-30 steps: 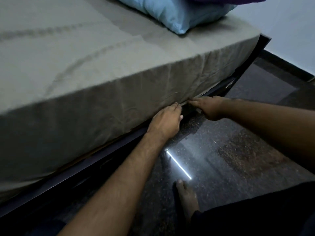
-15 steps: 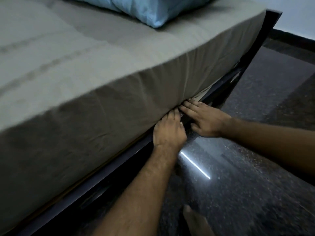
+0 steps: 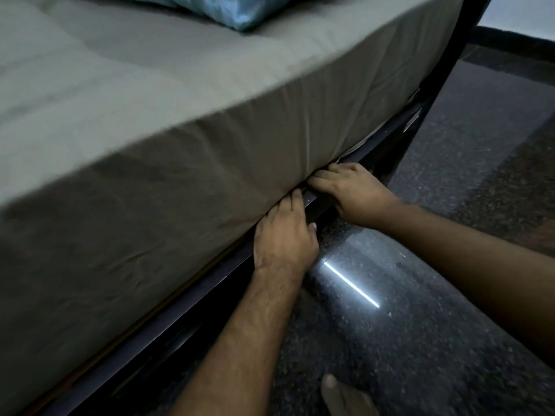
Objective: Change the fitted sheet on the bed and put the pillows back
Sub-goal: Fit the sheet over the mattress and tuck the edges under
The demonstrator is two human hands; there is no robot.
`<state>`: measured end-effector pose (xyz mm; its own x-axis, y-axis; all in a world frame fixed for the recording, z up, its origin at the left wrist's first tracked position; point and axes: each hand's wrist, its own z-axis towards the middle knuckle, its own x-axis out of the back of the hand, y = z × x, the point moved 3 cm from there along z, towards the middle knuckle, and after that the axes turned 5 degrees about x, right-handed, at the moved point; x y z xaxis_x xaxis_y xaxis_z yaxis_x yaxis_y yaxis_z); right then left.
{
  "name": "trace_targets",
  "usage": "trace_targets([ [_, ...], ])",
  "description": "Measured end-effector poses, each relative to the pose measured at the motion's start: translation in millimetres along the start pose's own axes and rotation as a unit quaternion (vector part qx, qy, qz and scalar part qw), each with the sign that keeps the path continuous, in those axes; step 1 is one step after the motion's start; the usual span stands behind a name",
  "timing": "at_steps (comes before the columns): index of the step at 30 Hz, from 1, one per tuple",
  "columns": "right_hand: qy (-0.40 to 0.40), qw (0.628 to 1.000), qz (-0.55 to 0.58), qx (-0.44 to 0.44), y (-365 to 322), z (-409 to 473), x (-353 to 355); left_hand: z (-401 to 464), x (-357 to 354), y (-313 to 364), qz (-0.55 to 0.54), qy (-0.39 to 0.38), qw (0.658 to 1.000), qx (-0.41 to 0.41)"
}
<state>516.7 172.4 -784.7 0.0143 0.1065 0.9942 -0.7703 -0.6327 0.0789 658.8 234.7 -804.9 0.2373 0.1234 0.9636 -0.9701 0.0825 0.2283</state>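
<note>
From the head view, a grey fitted sheet [image 3: 186, 163] is seen stretched over the mattress, its hem at the dark bed frame [image 3: 168, 322]. The left hand [image 3: 283, 235] is laid flat, fingers straight and tucked under that hem. The right hand [image 3: 351, 190] is set just beside it, fingers apparently extended; the tips are hidden. A blue pillow [image 3: 228, 9] lies on the bed.

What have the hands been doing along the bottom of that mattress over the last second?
Both hands slid closer to the bed's corner. The left hand and right hand have pushed their fingertips deeper under the grey sheet edge, tucking it. The blue pillow stayed on the bed.
</note>
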Motion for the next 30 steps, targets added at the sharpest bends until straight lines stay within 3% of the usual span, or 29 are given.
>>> trace_targets([
  [3, 0.076, 0.996, 0.052, 0.01, 8.9, -19.3, 10.4, 4.2, 1.9, 1.8, -0.021, -0.007, 1.0, -0.002],
  [6, 0.129, 0.986, 0.071, -0.078, 25.1, -24.5, 13.1, 4.1, 5.1, -2.9, -0.046, -0.016, 0.999, -0.01],
  [10, 0.052, 0.991, 0.083, -0.088, 47.5, -20.1, 4.5, -1.3, 16.2, -13.0, -0.169, 0.001, 0.985, -0.033],
  [13, -0.007, 0.995, 0.028, -0.095, 51.9, -8.4, 2.6, -3.9, 21.9, -18.2, -0.25, 0.012, 0.967, -0.043],
  [17, -0.112, 0.982, -0.087, -0.128, 56.8, 18.4, 3.2, -4.6, 19.6, -15.8, -0.229, 0.002, 0.972, -0.057],
  [21, -0.159, 0.969, -0.077, -0.172, 49.2, 32.6, 6.3, -0.4, 14.5, -13.5, -0.168, -0.032, 0.982, -0.075],
  [24, -0.168, 0.965, -0.058, -0.194, 42.6, 17.1, 19.2, 1.6, 18.2, -16.8, -0.199, -0.05, 0.976, -0.066],
  [26, -0.143, 0.966, -0.049, -0.211, 36.7, 1.6, 29.1, -0.3, 23.5, -21.7, -0.268, -0.032, 0.962, -0.04],
  [28, -0.053, 0.972, -0.049, -0.222, 24.5, -7.9, 36.7, -9.1, 25.8, -29.5, -0.301, 0.001, 0.953, -0.032],
  [30, 0.031, 0.985, -0.039, -0.163, -0.3, -14.3, 35.0, -29.2, 26.6, -41.7, -0.278, 0.027, 0.96, -0.038],
])
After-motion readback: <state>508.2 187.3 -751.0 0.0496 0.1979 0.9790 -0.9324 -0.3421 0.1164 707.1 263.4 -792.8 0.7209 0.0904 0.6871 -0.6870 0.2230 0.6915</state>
